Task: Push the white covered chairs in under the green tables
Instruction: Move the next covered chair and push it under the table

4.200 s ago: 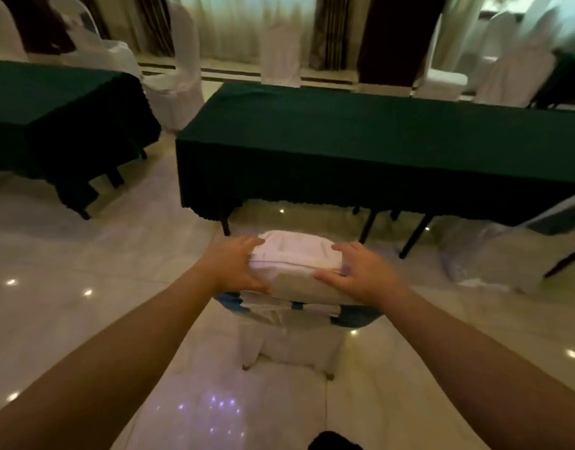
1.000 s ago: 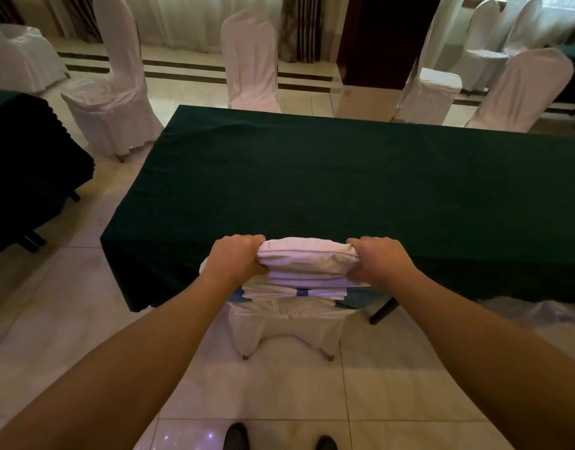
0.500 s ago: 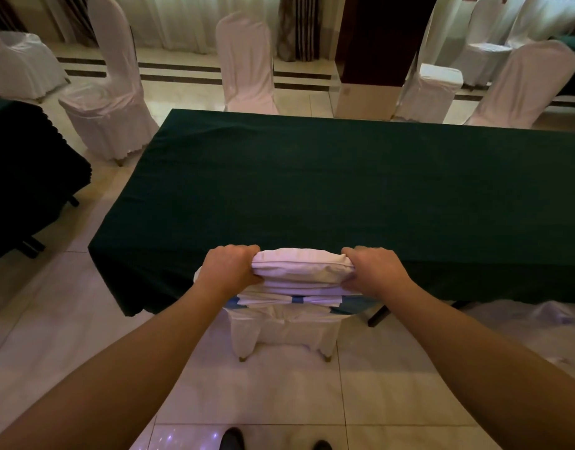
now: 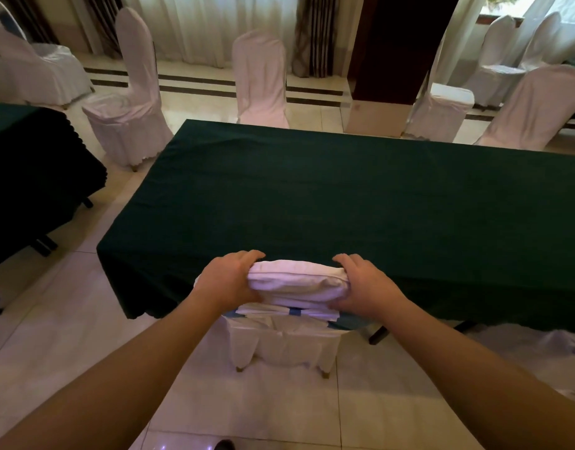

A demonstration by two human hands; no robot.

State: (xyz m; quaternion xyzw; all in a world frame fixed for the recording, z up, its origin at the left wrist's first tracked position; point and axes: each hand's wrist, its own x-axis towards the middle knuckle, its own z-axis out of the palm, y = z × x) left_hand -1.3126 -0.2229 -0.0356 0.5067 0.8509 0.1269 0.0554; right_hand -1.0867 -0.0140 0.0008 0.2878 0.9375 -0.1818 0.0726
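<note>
From the head view, your left hand [image 4: 229, 280] and right hand [image 4: 365, 285] each gripped an end of the white covered chair [image 4: 297, 287] top, its seat already under the near edge of the green worktop [image 4: 360, 203]. Pushing further could snag the draped cloth. The loose, wrinkled cotton cover might slip off the rounded backrest.

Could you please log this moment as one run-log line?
left hand: grips chair top | right hand: grips chair top | chair: seat under table edge
</note>
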